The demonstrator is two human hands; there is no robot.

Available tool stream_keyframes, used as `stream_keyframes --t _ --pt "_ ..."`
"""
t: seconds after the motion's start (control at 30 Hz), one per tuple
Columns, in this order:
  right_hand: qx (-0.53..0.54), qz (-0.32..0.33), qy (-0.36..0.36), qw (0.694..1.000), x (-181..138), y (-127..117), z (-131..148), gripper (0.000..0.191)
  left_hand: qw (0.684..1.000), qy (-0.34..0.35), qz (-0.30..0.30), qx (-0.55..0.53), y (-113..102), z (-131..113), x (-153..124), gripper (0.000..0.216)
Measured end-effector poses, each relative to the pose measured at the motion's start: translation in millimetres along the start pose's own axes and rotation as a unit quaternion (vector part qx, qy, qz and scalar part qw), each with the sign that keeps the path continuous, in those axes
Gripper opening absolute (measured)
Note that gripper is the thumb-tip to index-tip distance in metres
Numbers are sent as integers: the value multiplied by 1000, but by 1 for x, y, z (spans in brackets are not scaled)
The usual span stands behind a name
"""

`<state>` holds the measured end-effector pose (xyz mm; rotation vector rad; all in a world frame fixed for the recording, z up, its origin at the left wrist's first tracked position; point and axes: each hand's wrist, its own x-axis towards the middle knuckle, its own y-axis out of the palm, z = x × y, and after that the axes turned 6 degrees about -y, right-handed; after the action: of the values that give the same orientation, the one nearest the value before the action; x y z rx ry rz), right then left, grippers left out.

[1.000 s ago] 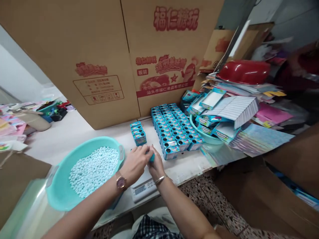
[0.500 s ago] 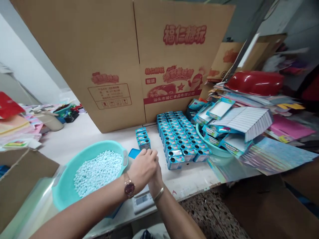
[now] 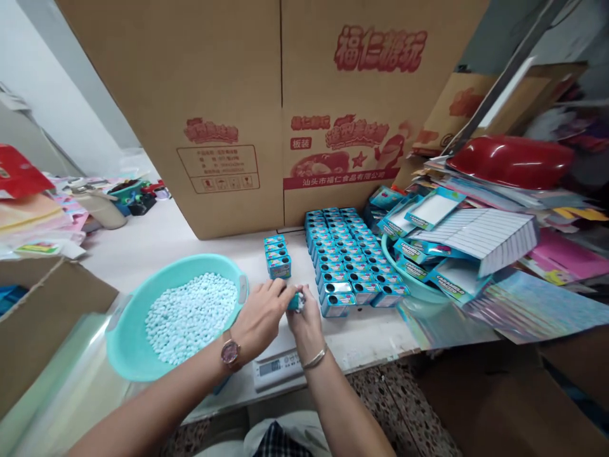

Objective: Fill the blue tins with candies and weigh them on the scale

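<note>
Between my two hands is a small blue box (image 3: 294, 302), mostly covered by fingers, with something whitish showing at its right end. My left hand (image 3: 263, 313), wearing a watch, closes on its left side with fingertips on top. My right hand (image 3: 306, 319), with a bracelet at the wrist, grips it from the right. Below the hands sits a white digital scale (image 3: 280, 374), its platform partly hidden. To the left, a turquoise basin (image 3: 124, 348) holds many pale blue candies (image 3: 193, 317). Just beyond my hands stands a short row of blue boxes (image 3: 278, 257).
Rows of filled-looking blue boxes (image 3: 340, 279) stand right of centre. A large cardboard carton (image 3: 238, 82) rises behind them. A second basin (image 3: 419, 291) heaped with blue cartons is at the right, near a red basin (image 3: 511, 162). An open carton (image 3: 52, 317) stands at the left.
My hands have parted slightly, bringing the small blue box and its whitish end into sight. The flat blue piece beside my left hand no longer shows. The camera view has shifted a little.
</note>
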<state>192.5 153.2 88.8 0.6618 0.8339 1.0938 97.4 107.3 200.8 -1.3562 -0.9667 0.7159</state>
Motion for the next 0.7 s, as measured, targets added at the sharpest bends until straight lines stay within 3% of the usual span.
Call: stream_keyframes --t 0.1,0.17,0.27,0.47,0.57,0.7 --pt "80 -107 71 989 1 -1 18 24 986 -97 -47 -131 25 8 -23 36" --pt "117 -141 99 978 -4 0 24 23 963 -150 -75 -209 43 11 -37 46" --pt "111 -125 118 979 -11 -1 25 23 938 -176 -83 -287 66 15 -51 58" --pt "73 -96 151 981 -11 -14 28 23 908 -187 -80 -366 97 21 -60 46" --pt "60 -76 145 985 -7 -19 39 27 902 -187 -89 -379 95 23 -65 53" --pt "24 -35 120 992 -2 -27 55 34 892 -215 -129 -376 61 30 -82 69"
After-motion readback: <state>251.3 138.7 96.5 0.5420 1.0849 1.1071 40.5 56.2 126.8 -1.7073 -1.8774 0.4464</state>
